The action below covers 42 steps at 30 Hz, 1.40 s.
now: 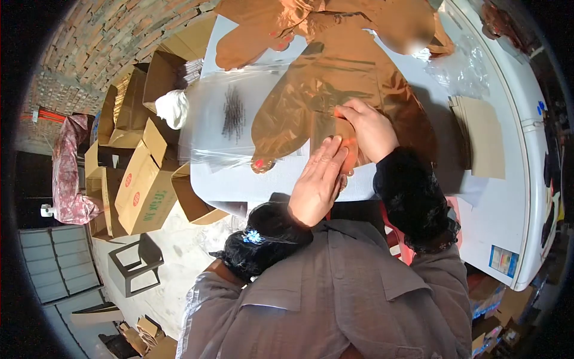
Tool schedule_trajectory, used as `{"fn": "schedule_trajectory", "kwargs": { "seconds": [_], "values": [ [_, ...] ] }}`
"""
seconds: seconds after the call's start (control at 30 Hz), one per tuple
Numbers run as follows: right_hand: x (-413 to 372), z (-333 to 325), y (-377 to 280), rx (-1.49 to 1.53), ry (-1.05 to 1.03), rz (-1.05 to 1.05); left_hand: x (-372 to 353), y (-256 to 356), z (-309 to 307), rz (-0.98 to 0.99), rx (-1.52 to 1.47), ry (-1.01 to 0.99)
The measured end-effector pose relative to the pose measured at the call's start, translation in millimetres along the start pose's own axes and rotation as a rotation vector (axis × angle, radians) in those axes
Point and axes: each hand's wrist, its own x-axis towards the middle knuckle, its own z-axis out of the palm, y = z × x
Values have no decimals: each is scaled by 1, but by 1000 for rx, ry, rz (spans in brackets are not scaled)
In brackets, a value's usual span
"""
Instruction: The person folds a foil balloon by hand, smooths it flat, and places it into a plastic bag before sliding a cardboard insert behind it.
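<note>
A large copper-brown foil balloon [287, 113], uninflated, is spread over the white table, with part of it folded in a narrow strip near me. My left hand [317, 182] rests on that folded part with its fingers stretched out flat. On the strip's right side, my right hand [372, 128] has its fingers bent around the foil at its upper edge. More copper-brown foil balloons [251, 45] lie at the table's far side, partly overlapping. Clear plastic bags [209, 119] with a dark printed patch are to the left of the foil.
The white table [239, 188] carries a stack of brown card [484, 137] and crumpled clear plastic [466, 72] at right. Several open cardboard boxes [143, 182] stand to the left, one with a white bag [172, 109]. A dark stool [136, 263] is on the floor.
</note>
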Motion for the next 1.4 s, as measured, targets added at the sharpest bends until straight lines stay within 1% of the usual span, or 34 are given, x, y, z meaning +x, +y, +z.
{"fn": "schedule_trajectory", "kwargs": {
  "seconds": [0.17, 0.27, 0.37, 0.47, 0.57, 0.77, 0.83, 0.93, 0.97, 1.07, 1.1, 1.2, 1.23, 1.33, 1.37, 1.4],
  "values": [
    [5, 2, 6, -22, -27, -14, 3, -10, 3, 67, 57, -43],
    [8, -2, 5, -2, 40, -5, 5, -7, 1, 106, 182, -82],
    [11, -9, 2, 76, -1, 62, 7, -8, 6, 101, 132, -103],
    [11, 1, 6, 18, 56, -4, 8, -16, 6, 142, 154, -196],
    [7, -2, 2, 22, 12, 8, 10, -15, 4, 153, 145, -160],
    [4, 7, -10, -107, 117, 8, 7, -21, 0, 173, 109, -235],
    [5, 4, -13, -99, 75, 37, 8, -23, -4, 190, 94, -259],
    [2, 2, -13, -107, 40, 37, 10, -25, -12, 182, 20, -321],
    [4, 2, -11, -116, 44, 26, 13, -22, -19, 147, -72, -311],
    [4, 6, -8, -129, 82, -11, 10, -25, -20, 136, 14, -265],
    [3, 6, -8, -126, 76, -10, 6, -27, -17, 140, 74, -292],
    [6, 4, -8, -85, 64, -12, 2, -28, -19, 136, 40, -291],
    [6, 4, -8, -55, 55, -2, 4, -24, -23, 152, 38, -169],
    [4, 3, -10, -36, 64, 0, -3, -17, -46, -138, 82, 20],
    [4, 3, -11, -47, 78, -5, -6, -24, -56, -165, 188, 153],
    [4, 4, -10, -60, 93, -9, -10, -29, -65, -257, 300, 236]
  ]
}}
